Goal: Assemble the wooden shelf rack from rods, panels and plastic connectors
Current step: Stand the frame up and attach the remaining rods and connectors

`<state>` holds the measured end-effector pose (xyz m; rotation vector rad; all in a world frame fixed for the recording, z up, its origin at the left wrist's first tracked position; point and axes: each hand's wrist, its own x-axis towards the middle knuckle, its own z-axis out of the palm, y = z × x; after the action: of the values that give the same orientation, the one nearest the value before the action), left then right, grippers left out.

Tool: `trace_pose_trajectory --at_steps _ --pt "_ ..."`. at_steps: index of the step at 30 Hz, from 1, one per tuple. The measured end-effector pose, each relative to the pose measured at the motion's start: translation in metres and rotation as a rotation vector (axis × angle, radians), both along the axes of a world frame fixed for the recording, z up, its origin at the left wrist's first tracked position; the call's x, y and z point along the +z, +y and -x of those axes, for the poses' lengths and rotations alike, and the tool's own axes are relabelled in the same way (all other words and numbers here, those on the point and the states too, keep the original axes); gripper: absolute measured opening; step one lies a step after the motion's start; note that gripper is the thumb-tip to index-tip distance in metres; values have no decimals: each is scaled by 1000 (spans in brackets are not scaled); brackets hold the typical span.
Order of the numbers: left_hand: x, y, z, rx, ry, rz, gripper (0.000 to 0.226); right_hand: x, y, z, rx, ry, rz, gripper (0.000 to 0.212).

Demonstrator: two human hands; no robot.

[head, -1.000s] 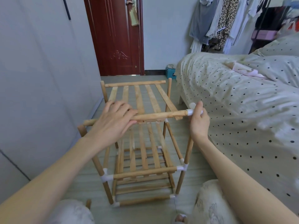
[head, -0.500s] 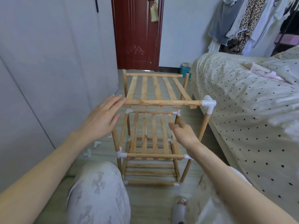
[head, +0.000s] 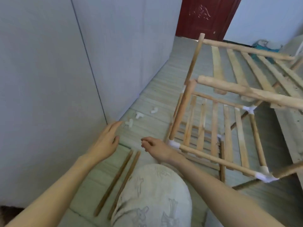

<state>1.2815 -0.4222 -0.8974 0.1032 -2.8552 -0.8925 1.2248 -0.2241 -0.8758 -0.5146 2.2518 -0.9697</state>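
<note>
Left hand [head: 106, 141] flat, empty; right hand [head: 155, 147] loosely curled, empty; connectors [head: 139, 115] just beyond, rods [head: 121, 181] below, rack [head: 213, 125] right.

Nothing readable anywhere in this shot, honestly. No labels, brand marks, numbers or signs on any surface. The closest thing is a carved ornament on the red door [head: 207, 17], and that's just decoration, not lettering.
</note>
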Motion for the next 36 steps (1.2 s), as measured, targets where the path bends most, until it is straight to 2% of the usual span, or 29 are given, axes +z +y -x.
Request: trace_pose_trajectory --at_steps 5,12,15,19,23,25,28,36 --pt "-91 -42 20 81 -231 -49 53 -61 -58 46 -18 -63 -116 49" --pt "-179 -58 118 122 -472 88 64 -149 -84 88 -177 -100 -125 57" --pt "-199 -47 160 145 -500 119 69 -177 -81 94 -179 -41 -194 58" --pt "-210 -37 198 53 -529 218 76 -202 -67 97 -8 0 -474 57" --pt "-217 -41 225 -32 -486 302 85 -223 -56 89 106 -69 -555 57" --pt "-219 -46 229 -60 -483 289 80 -231 -54 86 157 -113 -595 56" --pt "-221 -52 221 -46 -447 230 62 -235 -53 86 213 -121 -642 55" --pt "-213 -56 180 36 -473 199 40 -219 -61 84 94 -175 -526 54"
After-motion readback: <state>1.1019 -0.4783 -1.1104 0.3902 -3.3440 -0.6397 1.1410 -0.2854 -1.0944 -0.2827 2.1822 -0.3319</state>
